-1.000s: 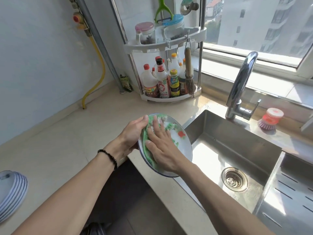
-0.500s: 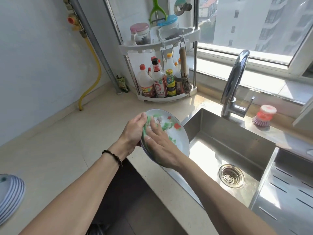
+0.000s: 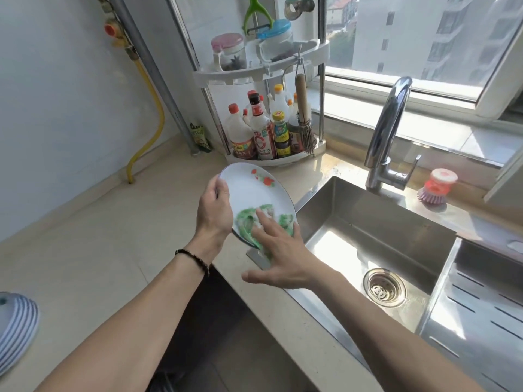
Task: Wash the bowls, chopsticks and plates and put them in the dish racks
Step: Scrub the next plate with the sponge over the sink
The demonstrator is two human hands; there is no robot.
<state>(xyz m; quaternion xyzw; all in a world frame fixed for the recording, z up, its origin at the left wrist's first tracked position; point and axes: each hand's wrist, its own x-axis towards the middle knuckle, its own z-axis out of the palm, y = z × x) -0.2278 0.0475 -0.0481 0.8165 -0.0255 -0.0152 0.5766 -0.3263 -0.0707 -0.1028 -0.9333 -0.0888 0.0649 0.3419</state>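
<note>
- Plate [image 3: 249,190]: white, with a red flower print near its far rim; held tilted in the air above the counter edge, just left of the sink [image 3: 376,222], face turned toward the person.
- Left hand [image 3: 213,210]: grips the plate's left rim, thumb on the face, fingers curled behind and hidden.
- Right hand [image 3: 278,250]: fingers straight and spread, pressing a green cloth [image 3: 249,222] flat against the plate's lower face; the hand is blurred, so the exact contact is hard to read.
- Cloth: bunched and sudsy, covering the lower part of the face; the upper part shows bare.
- Step in hand, as judged: scrubbing the face; rinsing and racking not yet done.
- Tap [image 3: 387,131]: no water seen running.
- Counter [image 3: 85,250]: pale stone; a stack of striped dishes [image 3: 14,329] sits at the far left edge, well apart from the plate.
- Corner shelf [image 3: 271,159]: bottles below, jars above, behind the plate.
- Brush [image 3: 437,188]: on the ledge right of the tap.
- Dish rack: not in view.
- Risk, slip: soap on the rim with a one-handed hold; a hard push from the right hand could twist the plate out of the left and drop it on the counter edge or floor.
- Risk, knock: the plate hangs close to the steel sink rim; a wide scrub stroke could chip it there.
- Risk, miss: the upper face and the back may go unwashed if the cloth stays low.
</note>
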